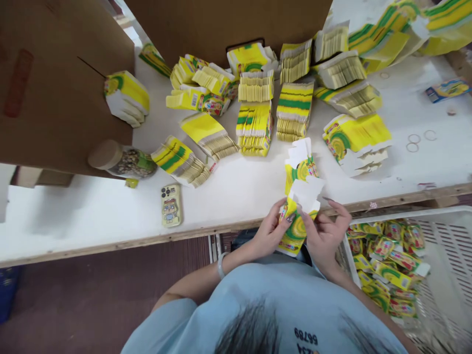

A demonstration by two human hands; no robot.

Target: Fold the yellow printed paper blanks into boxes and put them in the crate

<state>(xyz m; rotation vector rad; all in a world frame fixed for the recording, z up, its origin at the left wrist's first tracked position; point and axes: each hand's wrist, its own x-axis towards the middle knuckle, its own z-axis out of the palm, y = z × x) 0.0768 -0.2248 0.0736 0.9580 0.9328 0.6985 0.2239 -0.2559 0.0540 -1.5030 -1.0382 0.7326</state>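
A flat yellow-and-green printed carton (295,231) with white inner flaps is held over the table's front edge. My left hand (275,227) pinches its left side, thumb on the printed face. On the right side, my right hand (326,231) has its thumb pressed on the carton near the white flaps, with the index finger lifted away. Just beyond lies another flat carton (302,169) on the white table, partly covered by the one in my hands. Bundled stacks of flat cartons (254,123) stand farther back.
A white plastic crate (448,246) at the right holds many small yellow-green packs (391,265). On the table are a phone (171,205), a lidded jar (123,160), more carton stacks (357,140), rubber bands (413,142) and a blue-yellow box (448,90). Large brown cardboard boxes (228,24) stand behind.
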